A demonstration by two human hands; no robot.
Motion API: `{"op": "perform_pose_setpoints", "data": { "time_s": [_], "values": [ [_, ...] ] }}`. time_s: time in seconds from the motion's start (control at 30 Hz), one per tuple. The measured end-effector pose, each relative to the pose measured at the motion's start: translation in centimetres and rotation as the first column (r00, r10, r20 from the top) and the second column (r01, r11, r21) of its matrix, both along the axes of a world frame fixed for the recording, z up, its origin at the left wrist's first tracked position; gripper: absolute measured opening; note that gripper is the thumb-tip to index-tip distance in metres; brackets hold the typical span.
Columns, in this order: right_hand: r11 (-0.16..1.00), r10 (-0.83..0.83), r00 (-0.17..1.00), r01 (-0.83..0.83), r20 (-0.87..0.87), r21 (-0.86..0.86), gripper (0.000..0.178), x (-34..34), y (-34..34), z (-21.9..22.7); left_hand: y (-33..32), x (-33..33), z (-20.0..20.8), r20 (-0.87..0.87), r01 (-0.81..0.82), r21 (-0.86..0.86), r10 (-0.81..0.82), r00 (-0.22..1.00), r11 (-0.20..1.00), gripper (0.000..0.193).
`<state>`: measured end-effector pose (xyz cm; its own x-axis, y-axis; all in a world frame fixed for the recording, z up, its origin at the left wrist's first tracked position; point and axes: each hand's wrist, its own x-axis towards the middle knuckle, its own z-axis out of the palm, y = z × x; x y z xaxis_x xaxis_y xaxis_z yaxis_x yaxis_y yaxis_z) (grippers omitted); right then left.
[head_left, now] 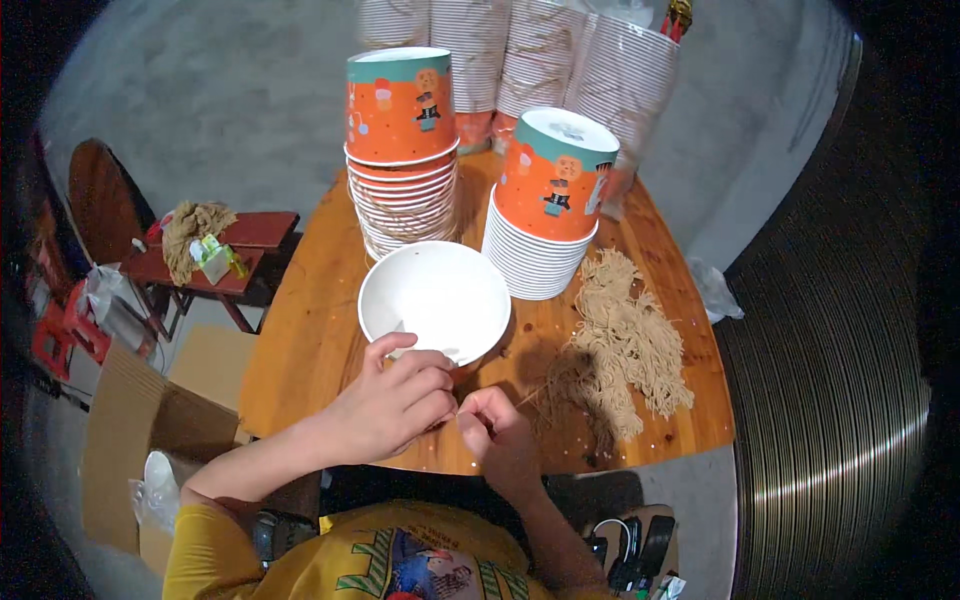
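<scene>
A white paper bowl [435,290] is tipped with its open mouth facing me, at the front of the wooden table. My left hand [400,400] grips its near rim, one finger reaching over the edge and the others curled. Close beside it, my right hand [497,435] is closed in a pinch below the bowl, with a thin strand of beige twine at the fingers. What lies between the two hands is partly hidden. To the right spreads a loose heap of beige twine [630,345].
Behind the bowl stand two upside-down stacks of orange and green paper bowls, a left stack [400,150] wound with twine and a right stack [550,200]. Taller wrapped stacks [540,60] line the wooden table's [310,300] back. A cardboard box [125,430] and red bench [250,232] are at left.
</scene>
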<state>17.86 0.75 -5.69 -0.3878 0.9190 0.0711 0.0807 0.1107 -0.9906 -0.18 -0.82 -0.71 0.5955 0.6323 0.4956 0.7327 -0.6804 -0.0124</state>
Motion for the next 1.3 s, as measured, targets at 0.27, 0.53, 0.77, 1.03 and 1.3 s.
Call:
{"op": "perform_pose_setpoints", "data": {
  "time_s": [0.27,0.53,0.77,1.03,1.3],
  "values": [
    [0.990,-0.135,0.981,0.139,-0.139,0.017,0.002,-1.2,-0.1,-0.7,0.6,-0.7,0.1,0.168,-0.005,-0.074,0.017,0.986,0.997,0.015],
    [0.864,-0.367,0.930,0.339,0.005,0.372,0.011,-2.3,1.7,-2.4,1.8,-0.9,-0.4,0.247,-0.078,-0.232,0.136,0.960,0.970,0.020],
    [0.811,-0.425,0.905,0.396,-0.031,0.431,0.013,-3.2,2.1,-2.1,1.6,-0.6,0.0,0.242,-0.109,-0.342,0.199,0.950,0.933,0.020],
    [0.749,-0.459,0.883,0.443,-0.096,0.493,0.012,-3.5,2.5,-2.0,3.3,-1.3,0.5,0.280,-0.032,-0.531,0.211,0.936,0.847,0.026],
    [0.744,-0.472,0.873,0.468,-0.121,0.476,0.010,-3.8,2.2,-2.7,6.4,-2.0,1.8,0.244,0.086,-0.797,0.187,0.952,0.598,0.025]
  ]
}}
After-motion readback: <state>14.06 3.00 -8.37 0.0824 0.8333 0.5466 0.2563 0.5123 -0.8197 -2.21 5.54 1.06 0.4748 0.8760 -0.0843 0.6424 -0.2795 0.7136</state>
